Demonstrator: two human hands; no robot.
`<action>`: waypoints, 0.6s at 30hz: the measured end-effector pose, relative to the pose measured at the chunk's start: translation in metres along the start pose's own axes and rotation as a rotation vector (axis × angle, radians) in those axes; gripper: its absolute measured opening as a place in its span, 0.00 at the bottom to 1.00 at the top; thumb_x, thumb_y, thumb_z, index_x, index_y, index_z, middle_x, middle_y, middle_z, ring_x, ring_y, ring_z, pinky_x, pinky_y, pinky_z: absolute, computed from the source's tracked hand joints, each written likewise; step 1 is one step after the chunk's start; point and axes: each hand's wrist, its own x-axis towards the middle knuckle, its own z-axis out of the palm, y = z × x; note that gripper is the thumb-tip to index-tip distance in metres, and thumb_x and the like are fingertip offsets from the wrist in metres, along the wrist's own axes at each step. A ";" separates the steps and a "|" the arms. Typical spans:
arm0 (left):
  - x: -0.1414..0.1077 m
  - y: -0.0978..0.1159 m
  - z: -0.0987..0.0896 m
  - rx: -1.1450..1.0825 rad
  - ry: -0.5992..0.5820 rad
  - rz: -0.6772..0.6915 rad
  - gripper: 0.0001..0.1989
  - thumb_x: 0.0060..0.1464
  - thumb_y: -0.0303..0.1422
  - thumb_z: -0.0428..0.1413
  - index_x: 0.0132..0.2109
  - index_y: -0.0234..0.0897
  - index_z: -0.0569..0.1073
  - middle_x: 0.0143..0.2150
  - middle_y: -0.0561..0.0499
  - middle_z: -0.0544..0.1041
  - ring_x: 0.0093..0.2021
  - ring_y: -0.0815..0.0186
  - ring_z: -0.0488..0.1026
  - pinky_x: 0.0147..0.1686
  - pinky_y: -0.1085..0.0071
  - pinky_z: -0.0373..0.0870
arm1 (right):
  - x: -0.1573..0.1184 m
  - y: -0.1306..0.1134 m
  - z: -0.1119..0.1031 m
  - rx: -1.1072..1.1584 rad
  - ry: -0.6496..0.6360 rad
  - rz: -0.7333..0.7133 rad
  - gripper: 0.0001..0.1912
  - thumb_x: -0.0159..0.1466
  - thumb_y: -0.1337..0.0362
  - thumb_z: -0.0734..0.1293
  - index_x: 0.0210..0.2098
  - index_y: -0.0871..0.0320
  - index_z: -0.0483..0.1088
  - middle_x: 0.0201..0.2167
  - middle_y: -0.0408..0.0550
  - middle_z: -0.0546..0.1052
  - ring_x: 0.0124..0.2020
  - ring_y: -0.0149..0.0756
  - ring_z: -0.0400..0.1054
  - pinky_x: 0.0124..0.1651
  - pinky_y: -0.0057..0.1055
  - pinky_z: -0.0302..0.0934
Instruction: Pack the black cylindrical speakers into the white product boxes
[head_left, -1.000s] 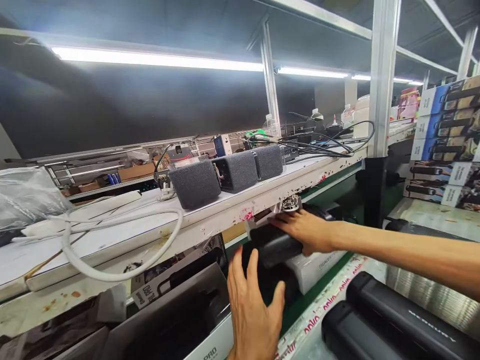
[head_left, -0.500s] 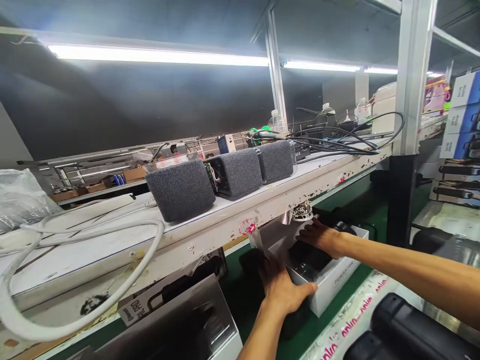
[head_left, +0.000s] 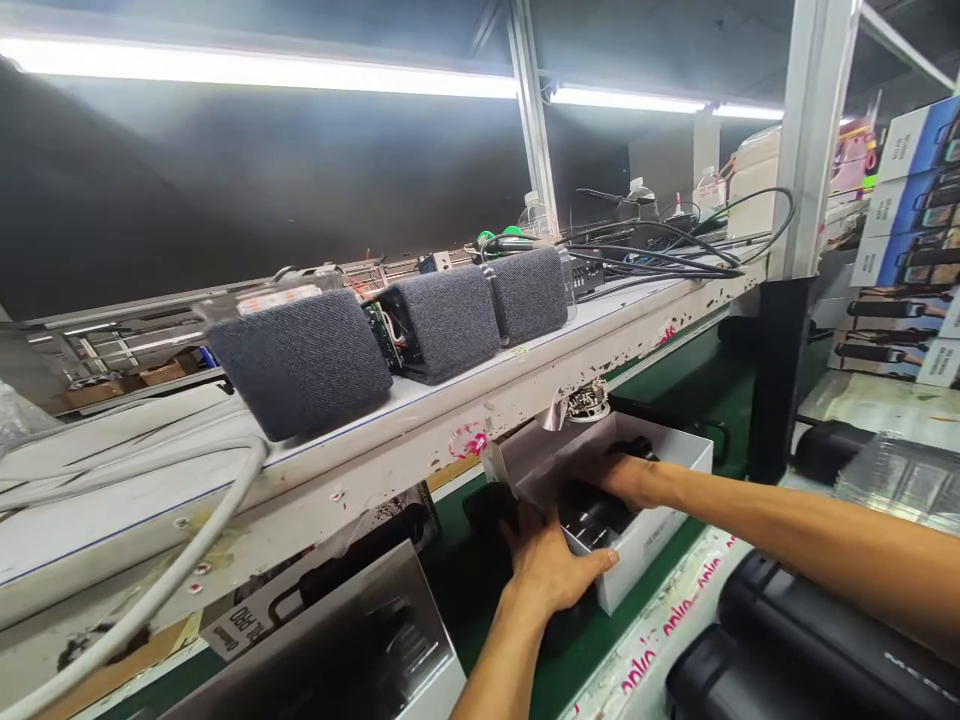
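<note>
Lowered further toward the box since the earlier frame, the right hand's fingers (head_left: 626, 472) reach over a glossy black item (head_left: 589, 515) inside an open white cardboard box (head_left: 645, 545), their grip hidden. The left hand's fingers (head_left: 529, 540) spread just beside the box, near a dark object (head_left: 487, 510), also no clear grip. Above, grey fabric-covered speakers (head_left: 300, 365) line the bench (head_left: 480, 420).

Electronics workshop: opened fabric speakers (head_left: 300, 365) and tangled cables (head_left: 652, 262) line a shelf (head_left: 375, 470) above a green bench (head_left: 450, 570) with a white product box (head_left: 645, 545).
</note>
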 end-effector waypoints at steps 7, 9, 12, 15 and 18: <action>-0.006 -0.002 -0.003 0.039 -0.002 -0.039 0.47 0.52 0.55 0.61 0.72 0.40 0.58 0.75 0.37 0.55 0.76 0.40 0.43 0.71 0.33 0.31 | 0.008 -0.032 -0.015 -0.070 -0.312 -0.004 0.34 0.45 0.84 0.68 0.52 0.64 0.74 0.58 0.62 0.73 0.60 0.49 0.66 0.61 0.38 0.63; -0.010 -0.001 -0.003 0.034 0.026 -0.047 0.46 0.52 0.54 0.61 0.72 0.40 0.59 0.75 0.39 0.56 0.76 0.41 0.44 0.72 0.37 0.30 | 0.010 -0.041 -0.023 -0.097 -0.314 0.025 0.34 0.47 0.83 0.68 0.54 0.64 0.73 0.60 0.62 0.71 0.61 0.49 0.66 0.61 0.37 0.63; -0.018 -0.003 0.000 0.034 0.067 -0.046 0.45 0.53 0.53 0.60 0.72 0.39 0.58 0.76 0.39 0.53 0.77 0.45 0.42 0.73 0.40 0.29 | 0.012 -0.052 -0.050 -0.161 -0.319 0.071 0.37 0.46 0.82 0.72 0.55 0.63 0.72 0.61 0.62 0.70 0.59 0.52 0.68 0.57 0.38 0.67; -0.025 -0.007 0.005 0.005 0.163 -0.080 0.40 0.61 0.52 0.54 0.73 0.40 0.55 0.77 0.42 0.50 0.77 0.53 0.40 0.74 0.45 0.30 | 0.007 -0.063 -0.094 -0.231 -0.265 0.109 0.29 0.54 0.77 0.73 0.56 0.63 0.72 0.59 0.65 0.71 0.57 0.55 0.70 0.54 0.42 0.70; -0.024 -0.015 0.010 -0.057 0.352 -0.284 0.34 0.68 0.46 0.45 0.74 0.37 0.51 0.78 0.44 0.44 0.78 0.55 0.35 0.75 0.47 0.37 | -0.017 -0.078 -0.139 -0.279 -0.183 0.121 0.18 0.65 0.70 0.68 0.54 0.65 0.72 0.54 0.66 0.73 0.56 0.55 0.70 0.57 0.47 0.68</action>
